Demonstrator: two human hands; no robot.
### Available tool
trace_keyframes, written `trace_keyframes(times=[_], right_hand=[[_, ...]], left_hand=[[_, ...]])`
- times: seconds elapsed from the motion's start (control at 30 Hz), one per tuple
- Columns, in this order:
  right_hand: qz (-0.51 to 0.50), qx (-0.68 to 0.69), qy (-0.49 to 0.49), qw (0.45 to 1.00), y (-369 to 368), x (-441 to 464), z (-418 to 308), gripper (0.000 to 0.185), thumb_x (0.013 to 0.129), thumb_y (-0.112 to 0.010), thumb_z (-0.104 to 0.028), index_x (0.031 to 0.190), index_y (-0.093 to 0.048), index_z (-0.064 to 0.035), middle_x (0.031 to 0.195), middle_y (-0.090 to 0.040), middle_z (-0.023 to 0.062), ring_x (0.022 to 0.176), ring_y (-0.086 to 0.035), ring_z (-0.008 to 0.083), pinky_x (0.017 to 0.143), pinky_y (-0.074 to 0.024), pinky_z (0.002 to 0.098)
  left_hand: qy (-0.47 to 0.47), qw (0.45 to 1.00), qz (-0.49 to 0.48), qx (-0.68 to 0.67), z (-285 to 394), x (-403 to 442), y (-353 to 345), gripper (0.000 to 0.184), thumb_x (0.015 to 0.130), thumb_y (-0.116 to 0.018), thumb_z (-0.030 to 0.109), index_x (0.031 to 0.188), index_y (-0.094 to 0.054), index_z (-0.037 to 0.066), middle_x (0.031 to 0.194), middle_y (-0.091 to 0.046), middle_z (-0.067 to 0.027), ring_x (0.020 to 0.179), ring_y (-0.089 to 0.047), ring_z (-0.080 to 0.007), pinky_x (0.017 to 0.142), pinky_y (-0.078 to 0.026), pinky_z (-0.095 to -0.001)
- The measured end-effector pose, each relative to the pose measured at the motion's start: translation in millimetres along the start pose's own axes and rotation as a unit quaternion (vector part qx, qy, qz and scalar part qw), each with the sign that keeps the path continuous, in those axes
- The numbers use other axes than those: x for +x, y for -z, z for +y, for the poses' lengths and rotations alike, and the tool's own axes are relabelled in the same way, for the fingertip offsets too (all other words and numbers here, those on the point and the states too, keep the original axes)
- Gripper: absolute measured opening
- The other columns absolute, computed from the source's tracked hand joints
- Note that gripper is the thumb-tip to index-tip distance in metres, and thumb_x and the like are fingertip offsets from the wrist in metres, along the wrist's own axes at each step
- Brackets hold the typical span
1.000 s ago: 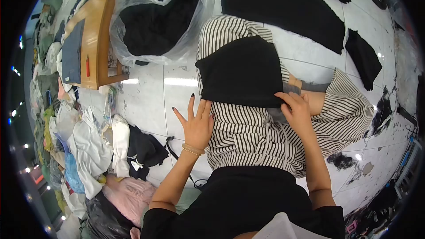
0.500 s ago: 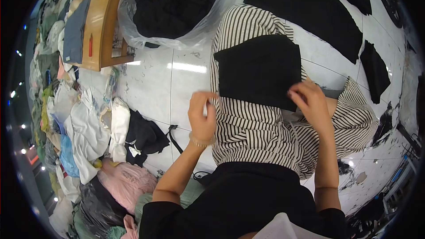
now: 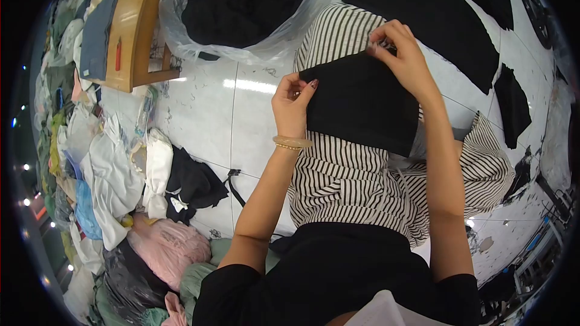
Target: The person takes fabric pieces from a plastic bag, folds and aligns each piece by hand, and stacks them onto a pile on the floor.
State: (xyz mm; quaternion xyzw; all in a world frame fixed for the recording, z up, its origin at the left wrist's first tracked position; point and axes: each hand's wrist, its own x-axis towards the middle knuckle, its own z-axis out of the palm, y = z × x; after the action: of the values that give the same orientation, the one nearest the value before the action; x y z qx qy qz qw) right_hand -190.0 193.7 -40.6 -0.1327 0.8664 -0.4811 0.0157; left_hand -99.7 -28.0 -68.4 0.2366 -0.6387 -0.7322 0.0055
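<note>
A folded piece of black cloth [image 3: 362,105] lies across the striped trousers on my lap. At its upper left corner, my left hand [image 3: 291,105] is closed, fingers curled and thumb against the cloth. My right hand [image 3: 403,63] is over the cloth's far edge with thumb and fingertips pinched together. Whatever is between those right fingertips is too small to make out. The right hand hides the upper right part of the cloth. The striped trousers [image 3: 341,190] show around the cloth.
A clear plastic bag [image 3: 175,36] holding black cloth [image 3: 241,9] sits ahead. Large black fabric pieces [image 3: 429,18] lie on the tiled floor to the right. At left stands a wooden table [image 3: 142,30] with a red-handled tool [image 3: 118,54], beside heaped clothes and bags [image 3: 112,172].
Both hands have moved forward. My left hand has come onto the cloth's upper left corner and closed; my right hand has gone from the near right corner to the far edge.
</note>
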Motion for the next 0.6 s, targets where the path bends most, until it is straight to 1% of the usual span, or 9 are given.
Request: trace_keyframes(times=[0.1,0.17,0.2,0.27,0.37,0.4,0.5,0.57,0.6], right_hand=[[-0.038,-0.051,0.014,0.998,9,-10,-1,0.01,0.078,-0.065,-0.003,0.085,-0.059,-0.0061,0.085,-0.053,0.0039,0.088,-0.05,0.0222,0.08,-0.0379,0.034],[-0.036,-0.099,0.033,0.994,20,-20,-8,0.012,0.077,-0.066,-0.003,0.085,-0.059,-0.0066,0.086,-0.053,0.0031,0.089,-0.049,0.0214,0.082,-0.0355,0.0339],[-0.03,-0.102,0.038,0.994,24,-27,-12,0.013,0.075,-0.067,-0.003,0.085,-0.058,-0.0069,0.087,-0.053,0.0031,0.089,-0.05,0.0216,0.082,-0.0356,0.0339],[-0.026,-0.107,0.042,0.993,31,-47,-19,0.014,0.074,-0.067,-0.003,0.084,-0.058,-0.0072,0.088,-0.053,0.0031,0.09,-0.05,0.0219,0.081,-0.0358,0.0339],[-0.039,-0.157,0.061,0.985,30,-75,-25,0.016,0.072,-0.067,-0.002,0.084,-0.058,-0.0076,0.094,-0.054,0.0034,0.096,-0.051,0.0224,0.082,-0.0365,0.0348],[-0.044,-0.157,0.07,0.984,27,-82,-27,0.017,0.071,-0.067,-0.002,0.084,-0.058,-0.0078,0.097,-0.055,0.0036,0.101,-0.052,0.0228,0.083,-0.0369,0.0353],[-0.05,-0.163,0.067,0.983,21,-97,-23,0.018,0.07,-0.067,-0.001,0.083,-0.057,-0.0085,0.103,-0.056,0.0037,0.11,-0.051,0.0232,0.085,-0.0379,0.0362],[-0.042,-0.141,0.061,0.987,19,-100,-22,0.018,0.071,-0.067,-0.001,0.084,-0.057,-0.0088,0.103,-0.056,0.0036,0.109,-0.051,0.0231,0.085,-0.0379,0.0363],[-0.034,-0.14,0.064,0.988,18,-100,-23,0.018,0.071,-0.067,0.0,0.084,-0.057,-0.0087,0.101,-0.056,0.0041,0.106,-0.052,0.023,0.084,-0.0382,0.0358]], left_hand=[[0.017,0.999,-0.009,-0.027,3,-2,2,0.015,0.082,-0.069,-0.004,0.095,-0.061,0.001,0.086,-0.056,0.0018,0.075,-0.05,-0.0055,0.069,-0.043,-0.0187],[-0.107,0.994,-0.02,0.006,-7,-2,9,0.016,0.08,-0.064,-0.01,0.091,-0.059,0.0,0.09,-0.054,-0.0007,0.077,-0.051,-0.0081,0.07,-0.044,-0.0211],[-0.105,0.994,-0.02,0.004,-9,-4,11,0.016,0.08,-0.064,-0.01,0.091,-0.059,0.0,0.09,-0.054,-0.0007,0.077,-0.051,-0.0081,0.07,-0.044,-0.0211],[-0.215,0.966,-0.081,0.121,-10,-9,16,0.016,0.081,-0.058,-0.012,0.089,-0.056,0.002,0.096,-0.051,-0.0016,0.081,-0.05,-0.0091,0.075,-0.044,-0.0209],[-0.23,0.951,-0.093,0.182,-9,-11,17,0.017,0.081,-0.06,-0.011,0.092,-0.056,0.002,0.098,-0.05,-0.0022,0.081,-0.05,-0.0093,0.073,-0.044,-0.0217],[-0.2,0.966,-0.076,0.142,-8,-11,12,0.024,0.081,-0.062,-0.01,0.1,-0.057,0.003,0.101,-0.052,-0.0026,0.081,-0.05,-0.0089,0.073,-0.044,-0.0218],[-0.137,0.98,-0.071,0.125,5,-11,5,0.033,0.081,-0.063,-0.008,0.111,-0.056,0.004,0.106,-0.053,-0.0034,0.082,-0.05,-0.0089,0.073,-0.043,-0.0219],[-0.13,0.979,-0.092,0.128,7,-7,7,0.031,0.081,-0.062,-0.01,0.11,-0.059,0.002,0.106,-0.055,-0.004,0.083,-0.05,-0.0091,0.074,-0.043,-0.0219],[-0.161,0.97,-0.105,0.15,7,-5,9,0.026,0.08,-0.062,-0.01,0.103,-0.061,0.002,0.101,-0.056,-0.0041,0.081,-0.051,-0.0103,0.073,-0.043,-0.0225]])
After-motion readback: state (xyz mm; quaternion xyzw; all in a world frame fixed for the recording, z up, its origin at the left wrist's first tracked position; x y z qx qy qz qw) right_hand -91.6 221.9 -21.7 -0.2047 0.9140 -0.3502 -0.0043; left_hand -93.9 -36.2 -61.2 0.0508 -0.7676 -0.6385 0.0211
